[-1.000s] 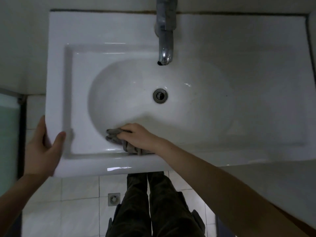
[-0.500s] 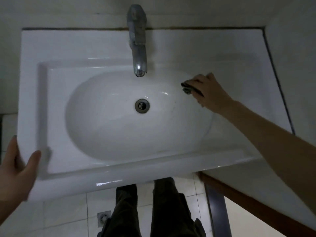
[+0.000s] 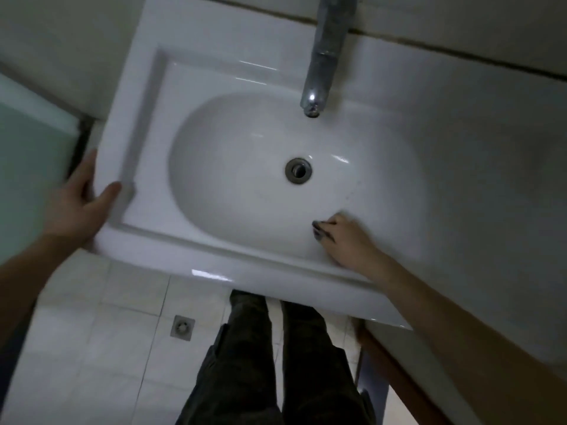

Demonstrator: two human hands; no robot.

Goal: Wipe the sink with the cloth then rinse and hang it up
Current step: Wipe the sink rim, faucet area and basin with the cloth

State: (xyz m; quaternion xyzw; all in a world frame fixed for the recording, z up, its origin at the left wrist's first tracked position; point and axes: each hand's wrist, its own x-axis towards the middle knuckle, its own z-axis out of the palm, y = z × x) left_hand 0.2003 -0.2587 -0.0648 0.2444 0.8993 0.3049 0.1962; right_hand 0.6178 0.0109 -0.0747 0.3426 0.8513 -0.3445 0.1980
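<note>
The white sink (image 3: 214,259) has an oval basin with a metal drain (image 3: 298,170) and a chrome tap (image 3: 325,56) above it. My right hand (image 3: 346,240) presses a dark grey cloth (image 3: 319,231) against the basin's near right wall; only a bit of cloth shows past the fingers. My left hand (image 3: 76,207) grips the sink's front left corner, thumb on top of the rim.
A white counter (image 3: 491,148) continues to the right of the basin. Below are pale floor tiles with a floor drain (image 3: 182,326) and my legs in dark trousers. A frosted glass panel (image 3: 27,154) stands at the left.
My right hand swept the cloth from the basin's near left to the far right by the tap, then down to the near right wall. The left hand stayed on the sink corner.
</note>
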